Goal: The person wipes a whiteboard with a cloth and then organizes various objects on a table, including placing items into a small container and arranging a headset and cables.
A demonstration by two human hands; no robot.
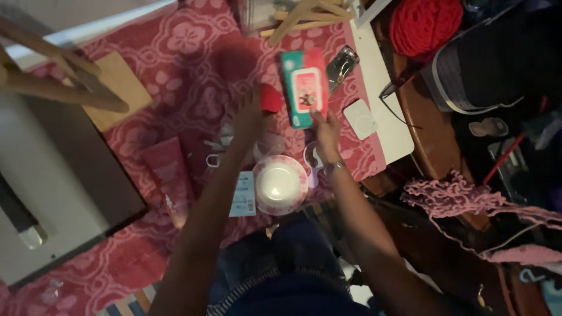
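My right hand (325, 130) grips the near end of a teal and pink pack of wet wipes (304, 86), held flat above the red patterned cloth (187, 76). My left hand (249, 114) reaches forward beside it, fingers against a small red object (271, 98); whether it grips that object is unclear in the dim light. Just below both hands sits a round white and pink lidded container (280, 184). A small white card (243, 202) lies to its left.
A pink tube (168, 169) lies left on the cloth, near a wooden board (117, 88) and a dark-edged panel (58, 169). Right: a white tabletop (374, 88), eyeglasses (395, 96), red yarn ball (426, 24), pink crochet work (462, 199). Wooden legs (298, 17) stand ahead.
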